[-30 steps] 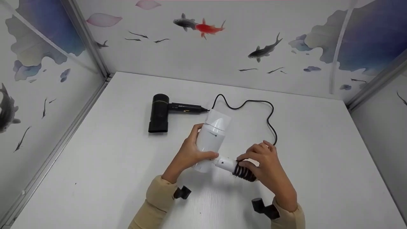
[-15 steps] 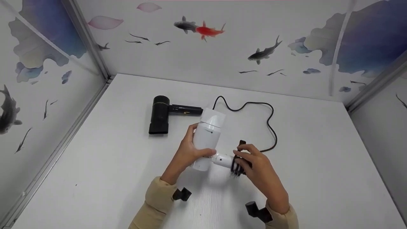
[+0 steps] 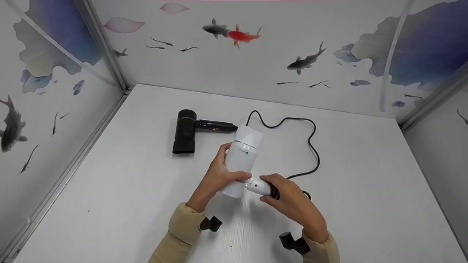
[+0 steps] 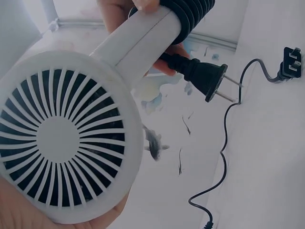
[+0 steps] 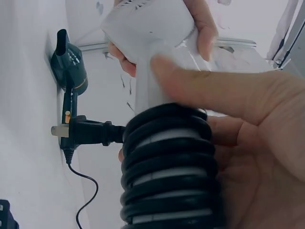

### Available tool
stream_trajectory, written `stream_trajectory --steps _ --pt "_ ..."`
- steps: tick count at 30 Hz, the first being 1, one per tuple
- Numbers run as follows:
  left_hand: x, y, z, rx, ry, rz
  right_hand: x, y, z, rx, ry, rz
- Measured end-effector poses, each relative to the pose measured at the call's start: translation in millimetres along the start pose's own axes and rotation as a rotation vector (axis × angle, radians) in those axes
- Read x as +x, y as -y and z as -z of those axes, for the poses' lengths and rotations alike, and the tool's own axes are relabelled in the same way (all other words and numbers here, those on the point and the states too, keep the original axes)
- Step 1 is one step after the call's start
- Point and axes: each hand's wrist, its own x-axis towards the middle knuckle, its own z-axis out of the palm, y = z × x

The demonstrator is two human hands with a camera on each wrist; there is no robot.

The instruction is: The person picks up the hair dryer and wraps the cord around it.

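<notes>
My left hand (image 3: 216,176) grips the white body of a hair dryer (image 3: 240,160), thumb across its front. In the left wrist view the dryer's round slatted grille (image 4: 58,139) shows large. Its handle points to the right, with a black cord (image 5: 169,164) coiled round it in several turns. My right hand (image 3: 294,202) is around this handle and the coils, its thumb along the handle's white part in the right wrist view. The cord's two-pin plug (image 4: 205,78) sticks out beside the handle; in the head view my right hand hides it.
A black hair dryer (image 3: 185,131) lies on the white table (image 3: 109,190) behind my left hand. Its cord (image 3: 310,142) curves right and runs behind my right hand; its plug (image 4: 291,63) lies on the table. Printed walls (image 3: 256,69) enclose the back and sides.
My right hand has moved left and lowered, from pinching at the cord to lying around the handle. The plug that stuck up above the handle is now hidden there. My left hand keeps its grip.
</notes>
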Motion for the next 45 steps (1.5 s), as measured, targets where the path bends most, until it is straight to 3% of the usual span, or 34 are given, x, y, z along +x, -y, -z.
stream_trajectory --steps 5,12,18,21,24,28,35,40,45 --pt "0.5 0.7 -0.7 0.009 0.035 0.009 2 -11 -3 0.117 0.034 0.045" --pt "2.4 2.9 -1.0 -0.036 0.081 -0.001 4 -20 -2 0.252 0.094 0.035" --pt "3.6 7.9 -1.4 -0.169 0.119 -0.06 1 -27 5 0.304 0.029 0.012" --pt "4.9 10.7 -1.0 -0.158 0.108 -0.1 -2 -34 11 0.274 -0.039 -0.007" --pt "7.5 13.5 0.4 -0.122 0.095 -0.132 -6 -44 19 0.26 -0.131 -0.1" --pt "9.7 15.6 3.5 -0.052 0.087 -0.163 -14 -65 32 0.318 -0.223 -0.332" --pt "12.1 18.1 11.0 0.061 0.047 -0.184 -32 -122 46 0.33 -0.332 -0.652" --pt "13.6 20.2 14.6 0.139 0.007 -0.175 -46 -155 47 0.356 -0.36 -0.79" --pt "15.5 25.0 15.1 0.171 -0.011 -0.171 -55 -173 42 0.435 -0.38 -0.861"
